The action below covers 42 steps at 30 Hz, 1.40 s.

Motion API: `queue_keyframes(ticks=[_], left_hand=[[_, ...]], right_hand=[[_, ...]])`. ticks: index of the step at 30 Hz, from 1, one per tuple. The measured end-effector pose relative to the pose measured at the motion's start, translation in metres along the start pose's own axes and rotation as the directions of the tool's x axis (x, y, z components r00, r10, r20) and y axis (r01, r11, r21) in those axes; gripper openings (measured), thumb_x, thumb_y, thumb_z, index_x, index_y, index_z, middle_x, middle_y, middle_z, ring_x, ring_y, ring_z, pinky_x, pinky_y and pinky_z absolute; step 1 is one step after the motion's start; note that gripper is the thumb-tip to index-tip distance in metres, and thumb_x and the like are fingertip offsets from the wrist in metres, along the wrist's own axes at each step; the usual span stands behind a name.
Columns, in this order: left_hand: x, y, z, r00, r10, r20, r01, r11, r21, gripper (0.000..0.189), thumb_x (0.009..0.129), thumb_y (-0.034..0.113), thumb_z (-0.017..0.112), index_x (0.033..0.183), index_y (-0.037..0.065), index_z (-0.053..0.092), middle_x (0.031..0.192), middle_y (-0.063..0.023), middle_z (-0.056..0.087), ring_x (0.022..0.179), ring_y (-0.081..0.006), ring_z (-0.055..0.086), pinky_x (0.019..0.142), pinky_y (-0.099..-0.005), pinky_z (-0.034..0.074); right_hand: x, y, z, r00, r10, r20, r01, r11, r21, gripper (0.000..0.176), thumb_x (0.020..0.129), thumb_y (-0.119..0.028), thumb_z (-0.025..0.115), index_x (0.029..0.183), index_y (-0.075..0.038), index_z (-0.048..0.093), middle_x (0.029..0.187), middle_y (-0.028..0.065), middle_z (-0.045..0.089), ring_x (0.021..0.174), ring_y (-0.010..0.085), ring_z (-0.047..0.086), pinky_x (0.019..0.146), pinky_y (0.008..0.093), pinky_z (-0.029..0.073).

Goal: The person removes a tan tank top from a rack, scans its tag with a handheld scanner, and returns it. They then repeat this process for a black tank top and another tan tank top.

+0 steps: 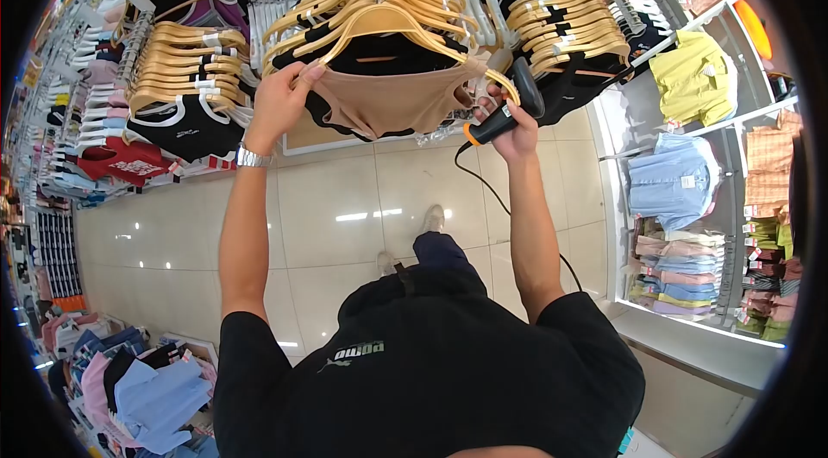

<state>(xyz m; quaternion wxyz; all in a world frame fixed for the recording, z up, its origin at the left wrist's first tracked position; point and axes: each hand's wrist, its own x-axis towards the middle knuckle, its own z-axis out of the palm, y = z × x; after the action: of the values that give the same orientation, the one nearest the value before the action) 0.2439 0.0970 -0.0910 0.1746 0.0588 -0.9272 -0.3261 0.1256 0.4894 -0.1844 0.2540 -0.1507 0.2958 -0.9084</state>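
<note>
A beige crop top (388, 96) hangs from a pale yellow hanger (379, 22) at the front of a packed row. My left hand (278, 104), with a metal watch on its wrist, pinches the left end of that hanger at the top's shoulder. My right hand (517, 132) is wrapped round a black and orange barcode scanner (495, 125), its head pointing up and to the right. The fingers of this hand also reach the hanger's right end. A black cable (493, 192) runs from the scanner's base down past my right forearm.
More tops on yellow hangers crowd both sides, including a black top with white trim (185, 126). A yellow shirt (693, 77) and a blue shirt (673, 178) hang at right above folded clothes (681, 268). Lower left are piled garments (159, 393). Tiled floor (328, 191) lies below.
</note>
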Motion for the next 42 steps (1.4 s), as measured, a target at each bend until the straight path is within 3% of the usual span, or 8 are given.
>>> queue_keyframes(ticks=[7, 15, 16, 20, 24, 27, 35, 42], left_hand=[[-0.008, -0.013, 0.018, 0.997, -0.069, 0.018, 0.069, 0.998, -0.010, 0.046, 0.094, 0.046, 0.060, 0.083, 0.002, 0.064, 0.058, -0.0132, 0.050, 0.054, -0.0294, 0.048, 0.055, -0.0380, 0.039], [-0.006, -0.029, 0.014, 0.995, -0.004, 0.100, 0.009, 0.999, -0.053, 0.034, 0.088, 0.033, 0.072, 0.099, 0.001, 0.066, 0.080, -0.0147, 0.064, 0.068, -0.0261, 0.058, 0.065, -0.0348, 0.046], [-0.007, -0.040, 0.012, 0.976, -0.081, 0.202, 0.093, 0.994, -0.050, 0.028, 0.089, 0.024, 0.073, 0.103, 0.001, 0.067, 0.082, -0.0045, 0.064, 0.073, -0.0124, 0.055, 0.068, -0.0278, 0.046], [-0.021, -0.070, 0.023, 0.945, -0.234, 0.227, 0.306, 0.877, -0.370, 0.041, 0.086, 0.014, 0.076, 0.120, 0.001, 0.059, 0.112, -0.0085, 0.067, 0.099, -0.0172, 0.065, 0.091, -0.0300, 0.051], [-0.046, -0.115, 0.068, 0.948, -0.262, 0.180, 0.314, 0.684, -0.658, 0.051, 0.083, 0.017, 0.080, 0.124, 0.000, 0.054, 0.126, -0.0155, 0.061, 0.114, -0.0218, 0.060, 0.100, -0.0338, 0.047], [-0.061, -0.144, 0.132, 0.914, -0.382, 0.137, 0.394, 0.750, -0.532, 0.062, 0.079, 0.025, 0.084, 0.126, 0.000, 0.053, 0.127, -0.0175, 0.060, 0.119, -0.0249, 0.057, 0.102, -0.0364, 0.045], [-0.077, -0.099, 0.182, 0.925, -0.368, 0.099, 0.381, 0.881, -0.281, 0.051, 0.084, 0.035, 0.078, 0.114, -0.002, 0.060, 0.114, -0.0119, 0.064, 0.108, -0.0210, 0.058, 0.094, -0.0350, 0.045], [-0.126, -0.107, 0.199, 0.793, -0.528, 0.305, 0.542, 0.380, -0.750, 0.036, 0.091, 0.031, 0.071, 0.111, 0.004, 0.057, 0.103, -0.0036, 0.063, 0.096, -0.0129, 0.057, 0.090, -0.0271, 0.043]], right_hand=[[-0.001, 0.022, -0.029, 0.997, 0.066, -0.032, -0.065, 0.997, 0.033, 0.047, 0.087, -0.012, 0.063, 0.131, -0.002, 0.051, 0.127, 0.0130, 0.056, 0.117, 0.0304, 0.055, 0.099, 0.0479, 0.046], [0.000, 0.055, -0.077, 0.968, 0.049, -0.247, -0.049, 0.999, 0.004, 0.033, 0.075, 0.003, 0.058, 0.106, -0.008, 0.060, 0.133, 0.0149, 0.055, 0.127, 0.0319, 0.050, 0.105, 0.0485, 0.043], [-0.002, 0.061, -0.087, 0.951, 0.057, -0.303, -0.058, 0.998, 0.005, 0.034, 0.074, 0.004, 0.057, 0.106, -0.008, 0.060, 0.134, 0.0150, 0.055, 0.127, 0.0317, 0.050, 0.105, 0.0478, 0.043], [-0.023, 0.077, -0.113, 0.923, 0.088, -0.374, -0.185, 0.955, -0.233, 0.044, 0.072, 0.005, 0.057, 0.114, -0.007, 0.061, 0.133, 0.0132, 0.057, 0.120, 0.0264, 0.054, 0.098, 0.0398, 0.046], [-0.018, 0.084, -0.128, 0.867, 0.189, -0.462, -0.468, 0.630, -0.620, 0.051, 0.069, 0.002, 0.065, 0.120, -0.003, 0.064, 0.108, 0.0067, 0.065, 0.090, 0.0150, 0.059, 0.082, 0.0295, 0.047], [0.011, 0.078, -0.107, 0.865, 0.239, -0.441, -0.495, 0.266, -0.827, 0.038, 0.070, -0.005, 0.071, 0.107, -0.003, 0.066, 0.082, 0.0032, 0.061, 0.079, 0.0127, 0.058, 0.074, 0.0293, 0.047], [0.028, 0.093, -0.070, 0.947, 0.131, -0.292, -0.317, 0.502, -0.805, 0.031, 0.069, -0.006, 0.076, 0.097, 0.001, 0.067, 0.086, 0.0035, 0.065, 0.081, 0.0145, 0.058, 0.077, 0.0293, 0.047], [-0.009, 0.097, -0.070, 0.937, 0.152, -0.314, -0.256, 0.911, -0.325, 0.026, 0.076, -0.001, 0.071, 0.101, -0.003, 0.065, 0.096, 0.0040, 0.065, 0.088, 0.0177, 0.062, 0.083, 0.0330, 0.049]])
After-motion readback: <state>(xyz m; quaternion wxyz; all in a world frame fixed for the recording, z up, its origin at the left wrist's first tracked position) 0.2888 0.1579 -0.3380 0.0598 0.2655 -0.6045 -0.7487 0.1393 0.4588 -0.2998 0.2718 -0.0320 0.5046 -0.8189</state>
